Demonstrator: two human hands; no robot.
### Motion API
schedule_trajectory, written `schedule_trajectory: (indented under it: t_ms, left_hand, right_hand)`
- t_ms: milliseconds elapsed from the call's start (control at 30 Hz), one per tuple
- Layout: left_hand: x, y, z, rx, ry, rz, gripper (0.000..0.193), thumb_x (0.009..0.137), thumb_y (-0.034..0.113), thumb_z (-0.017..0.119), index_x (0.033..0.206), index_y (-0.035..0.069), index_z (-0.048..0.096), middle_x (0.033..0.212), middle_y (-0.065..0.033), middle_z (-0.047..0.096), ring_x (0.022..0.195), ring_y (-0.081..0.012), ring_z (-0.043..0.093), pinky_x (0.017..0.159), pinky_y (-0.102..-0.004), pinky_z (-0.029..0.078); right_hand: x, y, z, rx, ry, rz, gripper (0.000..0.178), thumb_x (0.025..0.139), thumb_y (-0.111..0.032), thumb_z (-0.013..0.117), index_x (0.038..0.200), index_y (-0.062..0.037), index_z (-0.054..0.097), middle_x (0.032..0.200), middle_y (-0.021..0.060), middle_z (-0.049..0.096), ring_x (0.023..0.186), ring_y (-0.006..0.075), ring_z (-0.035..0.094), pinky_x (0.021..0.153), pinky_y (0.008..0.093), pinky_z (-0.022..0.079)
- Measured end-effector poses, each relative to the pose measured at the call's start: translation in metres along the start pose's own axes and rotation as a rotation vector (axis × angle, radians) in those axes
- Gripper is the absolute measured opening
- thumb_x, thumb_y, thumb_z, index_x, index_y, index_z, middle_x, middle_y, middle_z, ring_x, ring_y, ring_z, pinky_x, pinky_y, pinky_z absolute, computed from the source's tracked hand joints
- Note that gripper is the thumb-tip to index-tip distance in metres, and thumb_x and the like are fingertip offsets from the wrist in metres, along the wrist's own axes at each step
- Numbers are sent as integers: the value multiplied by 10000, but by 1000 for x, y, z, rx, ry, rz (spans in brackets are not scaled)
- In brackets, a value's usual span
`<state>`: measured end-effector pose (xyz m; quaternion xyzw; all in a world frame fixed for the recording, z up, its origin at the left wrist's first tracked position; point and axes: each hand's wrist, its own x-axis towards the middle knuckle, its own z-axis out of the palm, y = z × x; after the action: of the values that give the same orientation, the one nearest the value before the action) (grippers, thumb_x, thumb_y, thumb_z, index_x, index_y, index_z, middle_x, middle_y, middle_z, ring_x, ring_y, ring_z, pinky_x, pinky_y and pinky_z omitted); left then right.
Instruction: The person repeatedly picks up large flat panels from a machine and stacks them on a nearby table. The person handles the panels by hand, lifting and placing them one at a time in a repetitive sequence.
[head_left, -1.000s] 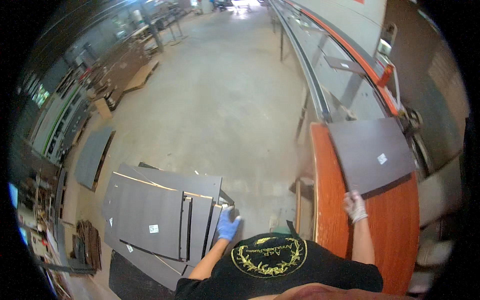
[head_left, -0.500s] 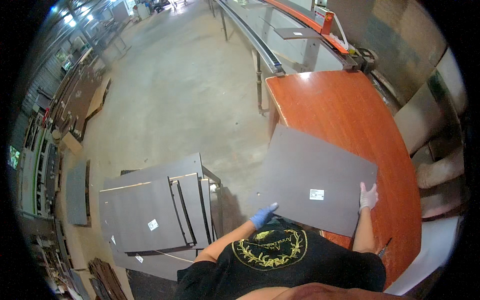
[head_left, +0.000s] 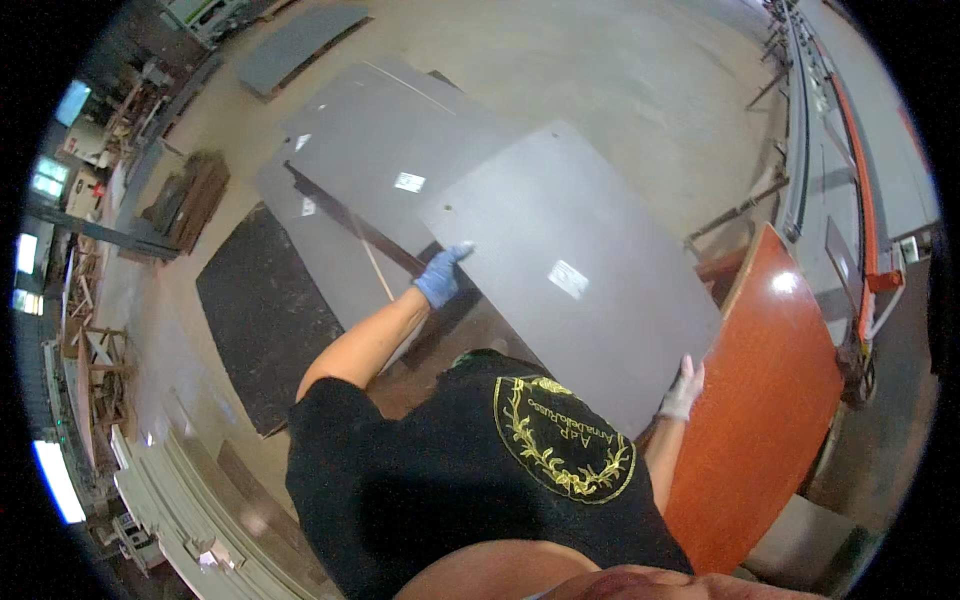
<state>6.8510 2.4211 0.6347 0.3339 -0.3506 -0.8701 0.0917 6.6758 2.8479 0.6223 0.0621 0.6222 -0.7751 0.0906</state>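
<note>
I hold a flat grey panel (head_left: pixel 610 230) with a white label and small holes near its far left end. My left hand (head_left: pixel 440 275), in a blue glove, grips its left edge, with the thumb on top and the fingers underneath. My right hand (head_left: pixel 683 390), in a pale glove, is closed on the opposite edge near the reddish-brown table (head_left: pixel 770 400). Beyond my left hand lies a stack of similar grey panels (head_left: pixel 350 140), some with white labels. The held panel's far left corner overlaps this stack in the view; whether they touch I cannot tell.
A black sheet (head_left: pixel 265 310) lies left of the stack. A long machine with an orange rail (head_left: pixel 850 150) runs along the right. Farther left are a pile of brown strips (head_left: pixel 190 205) and a grey board (head_left: pixel 300 45). Pale mouldings (head_left: pixel 190 520) lie at lower left.
My view has turned left. The grey panel, held in both hands, has moved off most of the table toward the stack, and my left arm reaches farther out.
</note>
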Motion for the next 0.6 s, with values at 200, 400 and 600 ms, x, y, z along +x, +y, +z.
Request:
schedule_trajectory:
  t_ms: [200,400,600]
  left_hand:
    - [4,89,-105,17,419,395,623,746,326,639,1213,13,370,1213,-146,455,1070,-268,465,914,-404,380]
    - [27,72,-83,1300,638,806,673,748,422,595,1236,5,392,1282,-217,365,1201,-317,332,1007,-368,255]
    - [42,4,13,1893,481,688,555,705,434,607,1161,139,496,1288,-196,364,1189,-362,322,1011,-450,188]
  right_hand:
    - [-2,37,144,-400,-89,-62,572,803,-214,574,1262,-26,289,1073,111,494,882,205,532,749,317,456]
    - [-8,28,141,-177,-586,370,374,812,-178,573,1135,-17,473,930,69,580,739,139,554,668,265,468]
    - [57,0,37,-428,-229,34,277,809,-122,561,1049,15,543,883,68,600,767,121,552,703,253,461]
